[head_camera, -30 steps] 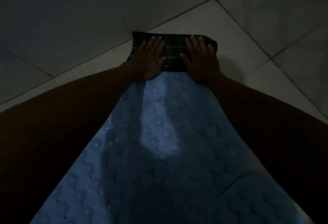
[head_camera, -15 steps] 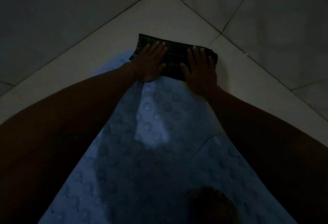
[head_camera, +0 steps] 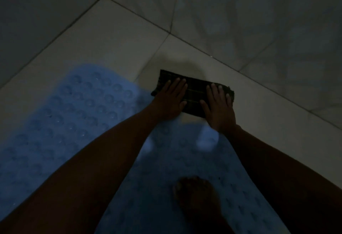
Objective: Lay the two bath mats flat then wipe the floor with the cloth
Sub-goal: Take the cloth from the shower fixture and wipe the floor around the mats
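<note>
Both flat hands, my left hand (head_camera: 171,97) and right hand (head_camera: 218,107), press the soft, thin cloth (head_camera: 193,93) onto the floor (head_camera: 118,44), just past the bumpy blue mats (head_camera: 77,115). It feels light and slides easily.

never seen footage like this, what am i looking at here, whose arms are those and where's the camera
There is no machine here. The camera sits on a person's head and looks forward and down, so the two arms reaching in from the bottom belong to the wearer. The room is dim. The left hand and the right hand both lie flat, fingers straight, pressing a dark folded cloth onto the pale tiled floor near a corner of the walls. Nothing is gripped; the cloth is only pushed down. Nearer the person lie two blue bath mats: the left mat, covered in round bumps, and the right mat beside it. A bare foot stands on the right mat.
</note>
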